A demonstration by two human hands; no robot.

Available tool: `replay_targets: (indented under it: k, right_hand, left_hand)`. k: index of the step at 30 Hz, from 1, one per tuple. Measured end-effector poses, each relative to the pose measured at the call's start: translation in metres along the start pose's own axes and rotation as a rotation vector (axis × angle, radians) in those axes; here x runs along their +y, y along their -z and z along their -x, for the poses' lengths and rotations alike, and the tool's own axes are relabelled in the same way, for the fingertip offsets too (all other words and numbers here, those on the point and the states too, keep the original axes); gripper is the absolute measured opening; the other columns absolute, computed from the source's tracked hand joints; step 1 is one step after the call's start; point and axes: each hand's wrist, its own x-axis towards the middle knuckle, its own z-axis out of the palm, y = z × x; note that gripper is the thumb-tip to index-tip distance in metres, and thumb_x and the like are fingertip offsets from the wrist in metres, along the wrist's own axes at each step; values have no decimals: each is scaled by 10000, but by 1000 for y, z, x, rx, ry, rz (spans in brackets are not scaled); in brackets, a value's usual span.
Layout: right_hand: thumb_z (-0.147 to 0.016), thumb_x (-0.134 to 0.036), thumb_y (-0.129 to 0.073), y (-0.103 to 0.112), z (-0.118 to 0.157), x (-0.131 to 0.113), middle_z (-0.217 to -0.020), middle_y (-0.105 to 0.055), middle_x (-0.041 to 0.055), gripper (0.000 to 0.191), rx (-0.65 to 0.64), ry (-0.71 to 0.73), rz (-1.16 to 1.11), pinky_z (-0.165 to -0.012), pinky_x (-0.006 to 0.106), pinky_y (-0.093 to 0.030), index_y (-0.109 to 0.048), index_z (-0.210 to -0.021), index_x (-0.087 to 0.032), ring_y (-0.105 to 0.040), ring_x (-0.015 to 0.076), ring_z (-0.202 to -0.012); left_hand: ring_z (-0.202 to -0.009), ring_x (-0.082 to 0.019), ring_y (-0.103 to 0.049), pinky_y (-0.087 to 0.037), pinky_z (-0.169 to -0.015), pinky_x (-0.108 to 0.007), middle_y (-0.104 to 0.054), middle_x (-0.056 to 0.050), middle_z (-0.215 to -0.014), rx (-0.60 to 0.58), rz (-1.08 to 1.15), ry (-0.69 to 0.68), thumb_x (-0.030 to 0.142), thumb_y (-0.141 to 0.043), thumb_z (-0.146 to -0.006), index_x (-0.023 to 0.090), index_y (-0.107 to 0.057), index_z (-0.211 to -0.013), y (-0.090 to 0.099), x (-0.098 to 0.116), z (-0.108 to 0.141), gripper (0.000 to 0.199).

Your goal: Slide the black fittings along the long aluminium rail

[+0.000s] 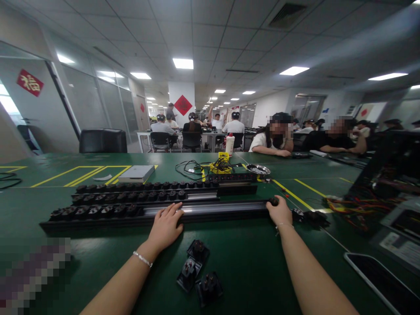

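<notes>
Hands [166, 227] [280, 211] rest on nearest rail [213, 210]; loose sockets [198, 271] lie just beside.

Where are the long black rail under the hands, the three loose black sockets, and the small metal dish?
long black rail [223, 209]: head view, on its bare shiny middle stretch.
loose black sockets [198, 273]: head view, on the middle one of the three.
metal dish [258, 169]: head view, on its shiny inside.

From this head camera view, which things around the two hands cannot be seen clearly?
- Right hand, head view: it covers the end of the nearest rail, so whether it grips a part there is hidden.
- Left hand: the rail section under its palm is hidden.
- Loose sockets: too dark for contact details.
- White tray: cut off by the right edge.
</notes>
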Motion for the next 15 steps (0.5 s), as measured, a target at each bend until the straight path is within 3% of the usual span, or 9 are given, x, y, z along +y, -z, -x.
replay_targets:
  k: [15]
  right_hand:
    - [-761,-422,-467,1,-11,11,-1103,-624,101,508,21,13,4,-861,367,-442,-551,-1210,-199,-576,263,-987]
  left_hand:
    - [-1286,-224,-363,-286,-1018,-439,-435,28,-1395,6,9,4,256,-494,-731,313,-559,-1071,1,1,-1,351]
